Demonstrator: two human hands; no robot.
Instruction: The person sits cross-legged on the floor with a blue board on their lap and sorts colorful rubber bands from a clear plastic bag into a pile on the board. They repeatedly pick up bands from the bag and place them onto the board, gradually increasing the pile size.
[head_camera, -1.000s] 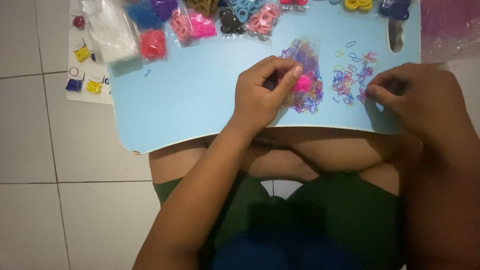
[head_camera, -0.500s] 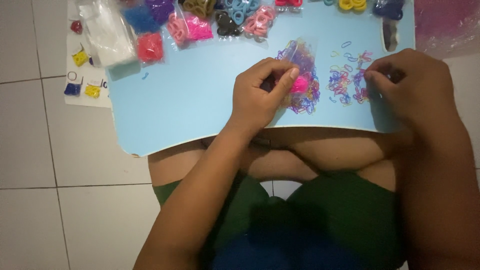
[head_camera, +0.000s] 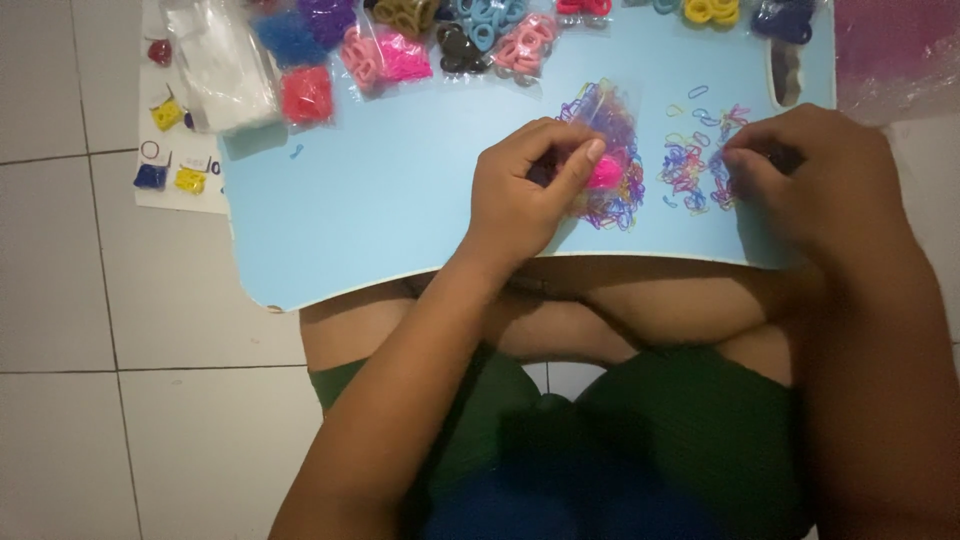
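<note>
The small clear bag of tiny elastic loops (head_camera: 612, 150) lies on the light blue worktop (head_camera: 400, 210), pinned under the left hand (head_camera: 525, 190), whose fingers (head_camera: 580, 165) are pinched together on its thin film; it looks feather-light, limp and slippery, best taken by an edge. Just beside it a scatter of loose loops (head_camera: 690, 165) lies spread out, soft, stretchy and apt to flick away. The right hand (head_camera: 810, 175) rests curled at that scatter's edge, fingertips drawn together, though I cannot tell whether they hold a loop.

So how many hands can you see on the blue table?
2. The left hand rests on a clear bag of little bands; the right hand touches the loose bands on the blue table.
</note>
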